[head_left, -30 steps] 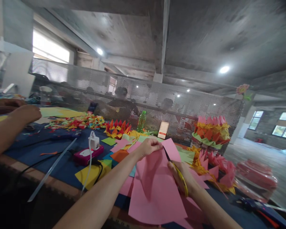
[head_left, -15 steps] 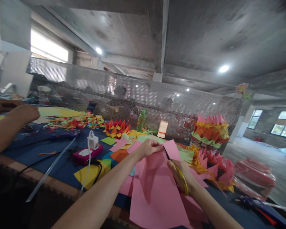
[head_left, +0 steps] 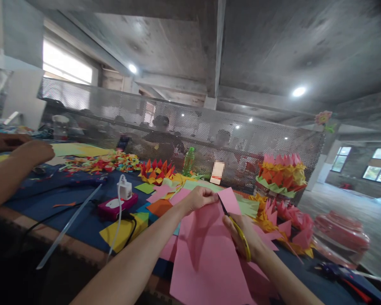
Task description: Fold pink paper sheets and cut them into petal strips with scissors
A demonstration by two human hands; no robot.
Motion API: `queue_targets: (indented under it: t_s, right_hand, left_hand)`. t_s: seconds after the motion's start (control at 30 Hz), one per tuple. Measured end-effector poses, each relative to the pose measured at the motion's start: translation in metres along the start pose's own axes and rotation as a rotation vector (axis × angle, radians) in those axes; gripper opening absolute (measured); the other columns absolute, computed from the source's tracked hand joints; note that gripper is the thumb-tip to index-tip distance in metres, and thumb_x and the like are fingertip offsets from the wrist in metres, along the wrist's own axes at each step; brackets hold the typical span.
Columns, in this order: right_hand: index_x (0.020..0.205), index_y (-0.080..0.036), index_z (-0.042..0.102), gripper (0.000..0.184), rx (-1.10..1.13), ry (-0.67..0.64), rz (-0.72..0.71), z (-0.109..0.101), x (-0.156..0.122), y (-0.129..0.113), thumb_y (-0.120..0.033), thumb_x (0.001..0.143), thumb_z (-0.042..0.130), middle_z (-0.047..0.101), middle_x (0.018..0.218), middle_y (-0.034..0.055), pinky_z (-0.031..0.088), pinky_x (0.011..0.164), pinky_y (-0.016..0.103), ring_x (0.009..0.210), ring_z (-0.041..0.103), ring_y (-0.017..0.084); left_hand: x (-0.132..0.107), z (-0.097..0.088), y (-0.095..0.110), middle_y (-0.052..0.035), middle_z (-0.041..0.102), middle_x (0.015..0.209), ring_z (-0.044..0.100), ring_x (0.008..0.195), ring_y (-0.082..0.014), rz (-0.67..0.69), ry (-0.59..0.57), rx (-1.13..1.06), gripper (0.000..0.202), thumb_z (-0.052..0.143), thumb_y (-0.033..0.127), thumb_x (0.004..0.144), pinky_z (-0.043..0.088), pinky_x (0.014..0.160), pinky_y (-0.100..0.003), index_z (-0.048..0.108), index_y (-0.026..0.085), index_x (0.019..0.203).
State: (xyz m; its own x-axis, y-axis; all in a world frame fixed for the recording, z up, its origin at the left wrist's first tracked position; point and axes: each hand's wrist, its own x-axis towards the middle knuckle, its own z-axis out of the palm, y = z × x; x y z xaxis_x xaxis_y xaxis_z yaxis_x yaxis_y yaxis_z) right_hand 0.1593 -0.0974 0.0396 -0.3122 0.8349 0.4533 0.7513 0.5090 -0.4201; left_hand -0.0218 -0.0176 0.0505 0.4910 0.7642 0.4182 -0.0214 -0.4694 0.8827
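Observation:
I hold a large pink paper sheet (head_left: 206, 258) up over the blue table (head_left: 82, 216). My left hand (head_left: 199, 198) pinches the sheet's top edge, fingers closed. My right hand (head_left: 246, 239) grips yellow-handled scissors (head_left: 233, 226), whose dark blades sit in a cut near the top of the sheet. More pink sheets lie under the one I hold.
A co-worker's arm and hand (head_left: 31, 152) rest at the left. A pink phone with a white charger (head_left: 119, 201), a clear ruler (head_left: 68, 226), coloured paper scraps (head_left: 101, 163), a green bottle (head_left: 188, 161), folded paper flowers (head_left: 281, 173) and a glue gun (head_left: 343, 273) crowd the table. A mesh screen (head_left: 178, 127) stands behind.
The scissors' blades have edged slightly further along the cut. My hands and the pink sheet have barely shifted; the co-worker's hand stays at the left.

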Motion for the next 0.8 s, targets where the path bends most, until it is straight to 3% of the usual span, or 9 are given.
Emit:
queue_targets:
  t_s: [0.4,0.67,0.8]
  right_hand:
    - [0.059,-0.021,0.035,0.045,-0.005,-0.013,0.007,0.002,-0.001,0.006,-0.053,0.091,0.032,0.042,0.054,-0.0026,0.026,0.050,0.026,0.053,0.036,0.012]
    - [0.058,-0.020,0.033,0.044,-0.007,0.013,0.091,0.000,0.000,-0.005,-0.051,0.089,0.032,0.035,0.054,-0.0037,0.023,0.048,0.025,0.052,0.032,0.011]
    - [0.057,-0.020,0.037,0.048,-0.007,-0.006,0.053,0.000,0.000,-0.004,-0.054,0.090,0.031,0.041,0.052,-0.0023,0.025,0.047,0.024,0.050,0.036,0.011]
  left_hand:
    - [-0.001,0.005,0.008,0.0014,0.055,0.061,0.041,0.057,-0.0087,-0.096,-0.006,-0.067,0.040,0.071,0.049,0.066,0.030,0.056,-0.022,0.065,0.010,0.067]
    - [0.000,0.003,0.002,0.0030,0.053,0.060,0.039,0.058,-0.0081,-0.042,-0.013,-0.013,0.037,0.068,0.047,0.070,0.028,0.056,-0.021,0.064,0.011,0.067]
    - [-0.001,0.005,0.003,0.0018,0.056,0.061,0.042,0.057,-0.0089,-0.064,-0.004,-0.018,0.036,0.068,0.047,0.069,0.030,0.055,-0.021,0.065,0.011,0.067]
